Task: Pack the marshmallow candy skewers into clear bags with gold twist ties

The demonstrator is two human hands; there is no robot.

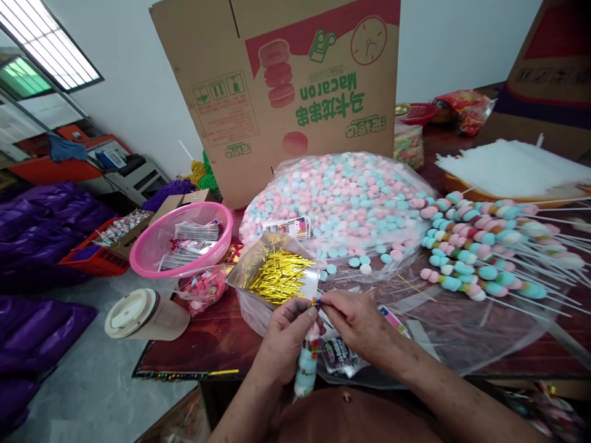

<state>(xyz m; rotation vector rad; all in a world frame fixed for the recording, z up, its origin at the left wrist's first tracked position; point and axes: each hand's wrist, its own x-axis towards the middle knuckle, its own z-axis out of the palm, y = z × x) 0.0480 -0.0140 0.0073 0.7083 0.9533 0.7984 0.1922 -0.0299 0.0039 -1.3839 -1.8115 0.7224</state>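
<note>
At the front edge of the surface [198, 354]: wrapped candy stick [305, 369], neck uppermost, body hanging downward.
Left hand [284, 329]: fingers pinched around the stick's neck.
Right hand [362, 323]: fingers closed at the same neck, apparently on a small dark-and-gold tie [316, 303].
Fault, loose neck: a weak left pinch could let the gathered film spread.
Fault, torn film: overtightening the narrow tie could cut the wrapping.
Fault, spill: a knock from the left hand could tip the open pouch [252, 249].
Stick: glossy clear film over rounded pale-blue and white pieces; roughly cylindrical.
Gold strips [279, 277]: straight, thin, shiny, heaped at random in the pouch.
Bulk bag [332, 191]: slumped clear plastic, filled with smooth pink and blue ovals.
Skewers [480, 246], right: beaded candies on slim white sticks, piled.
Basket [138, 246], left: perforated pink plastic, round rim.
Carton [203, 55], rear: corrugated board, flat-faced, print inverted.
</note>
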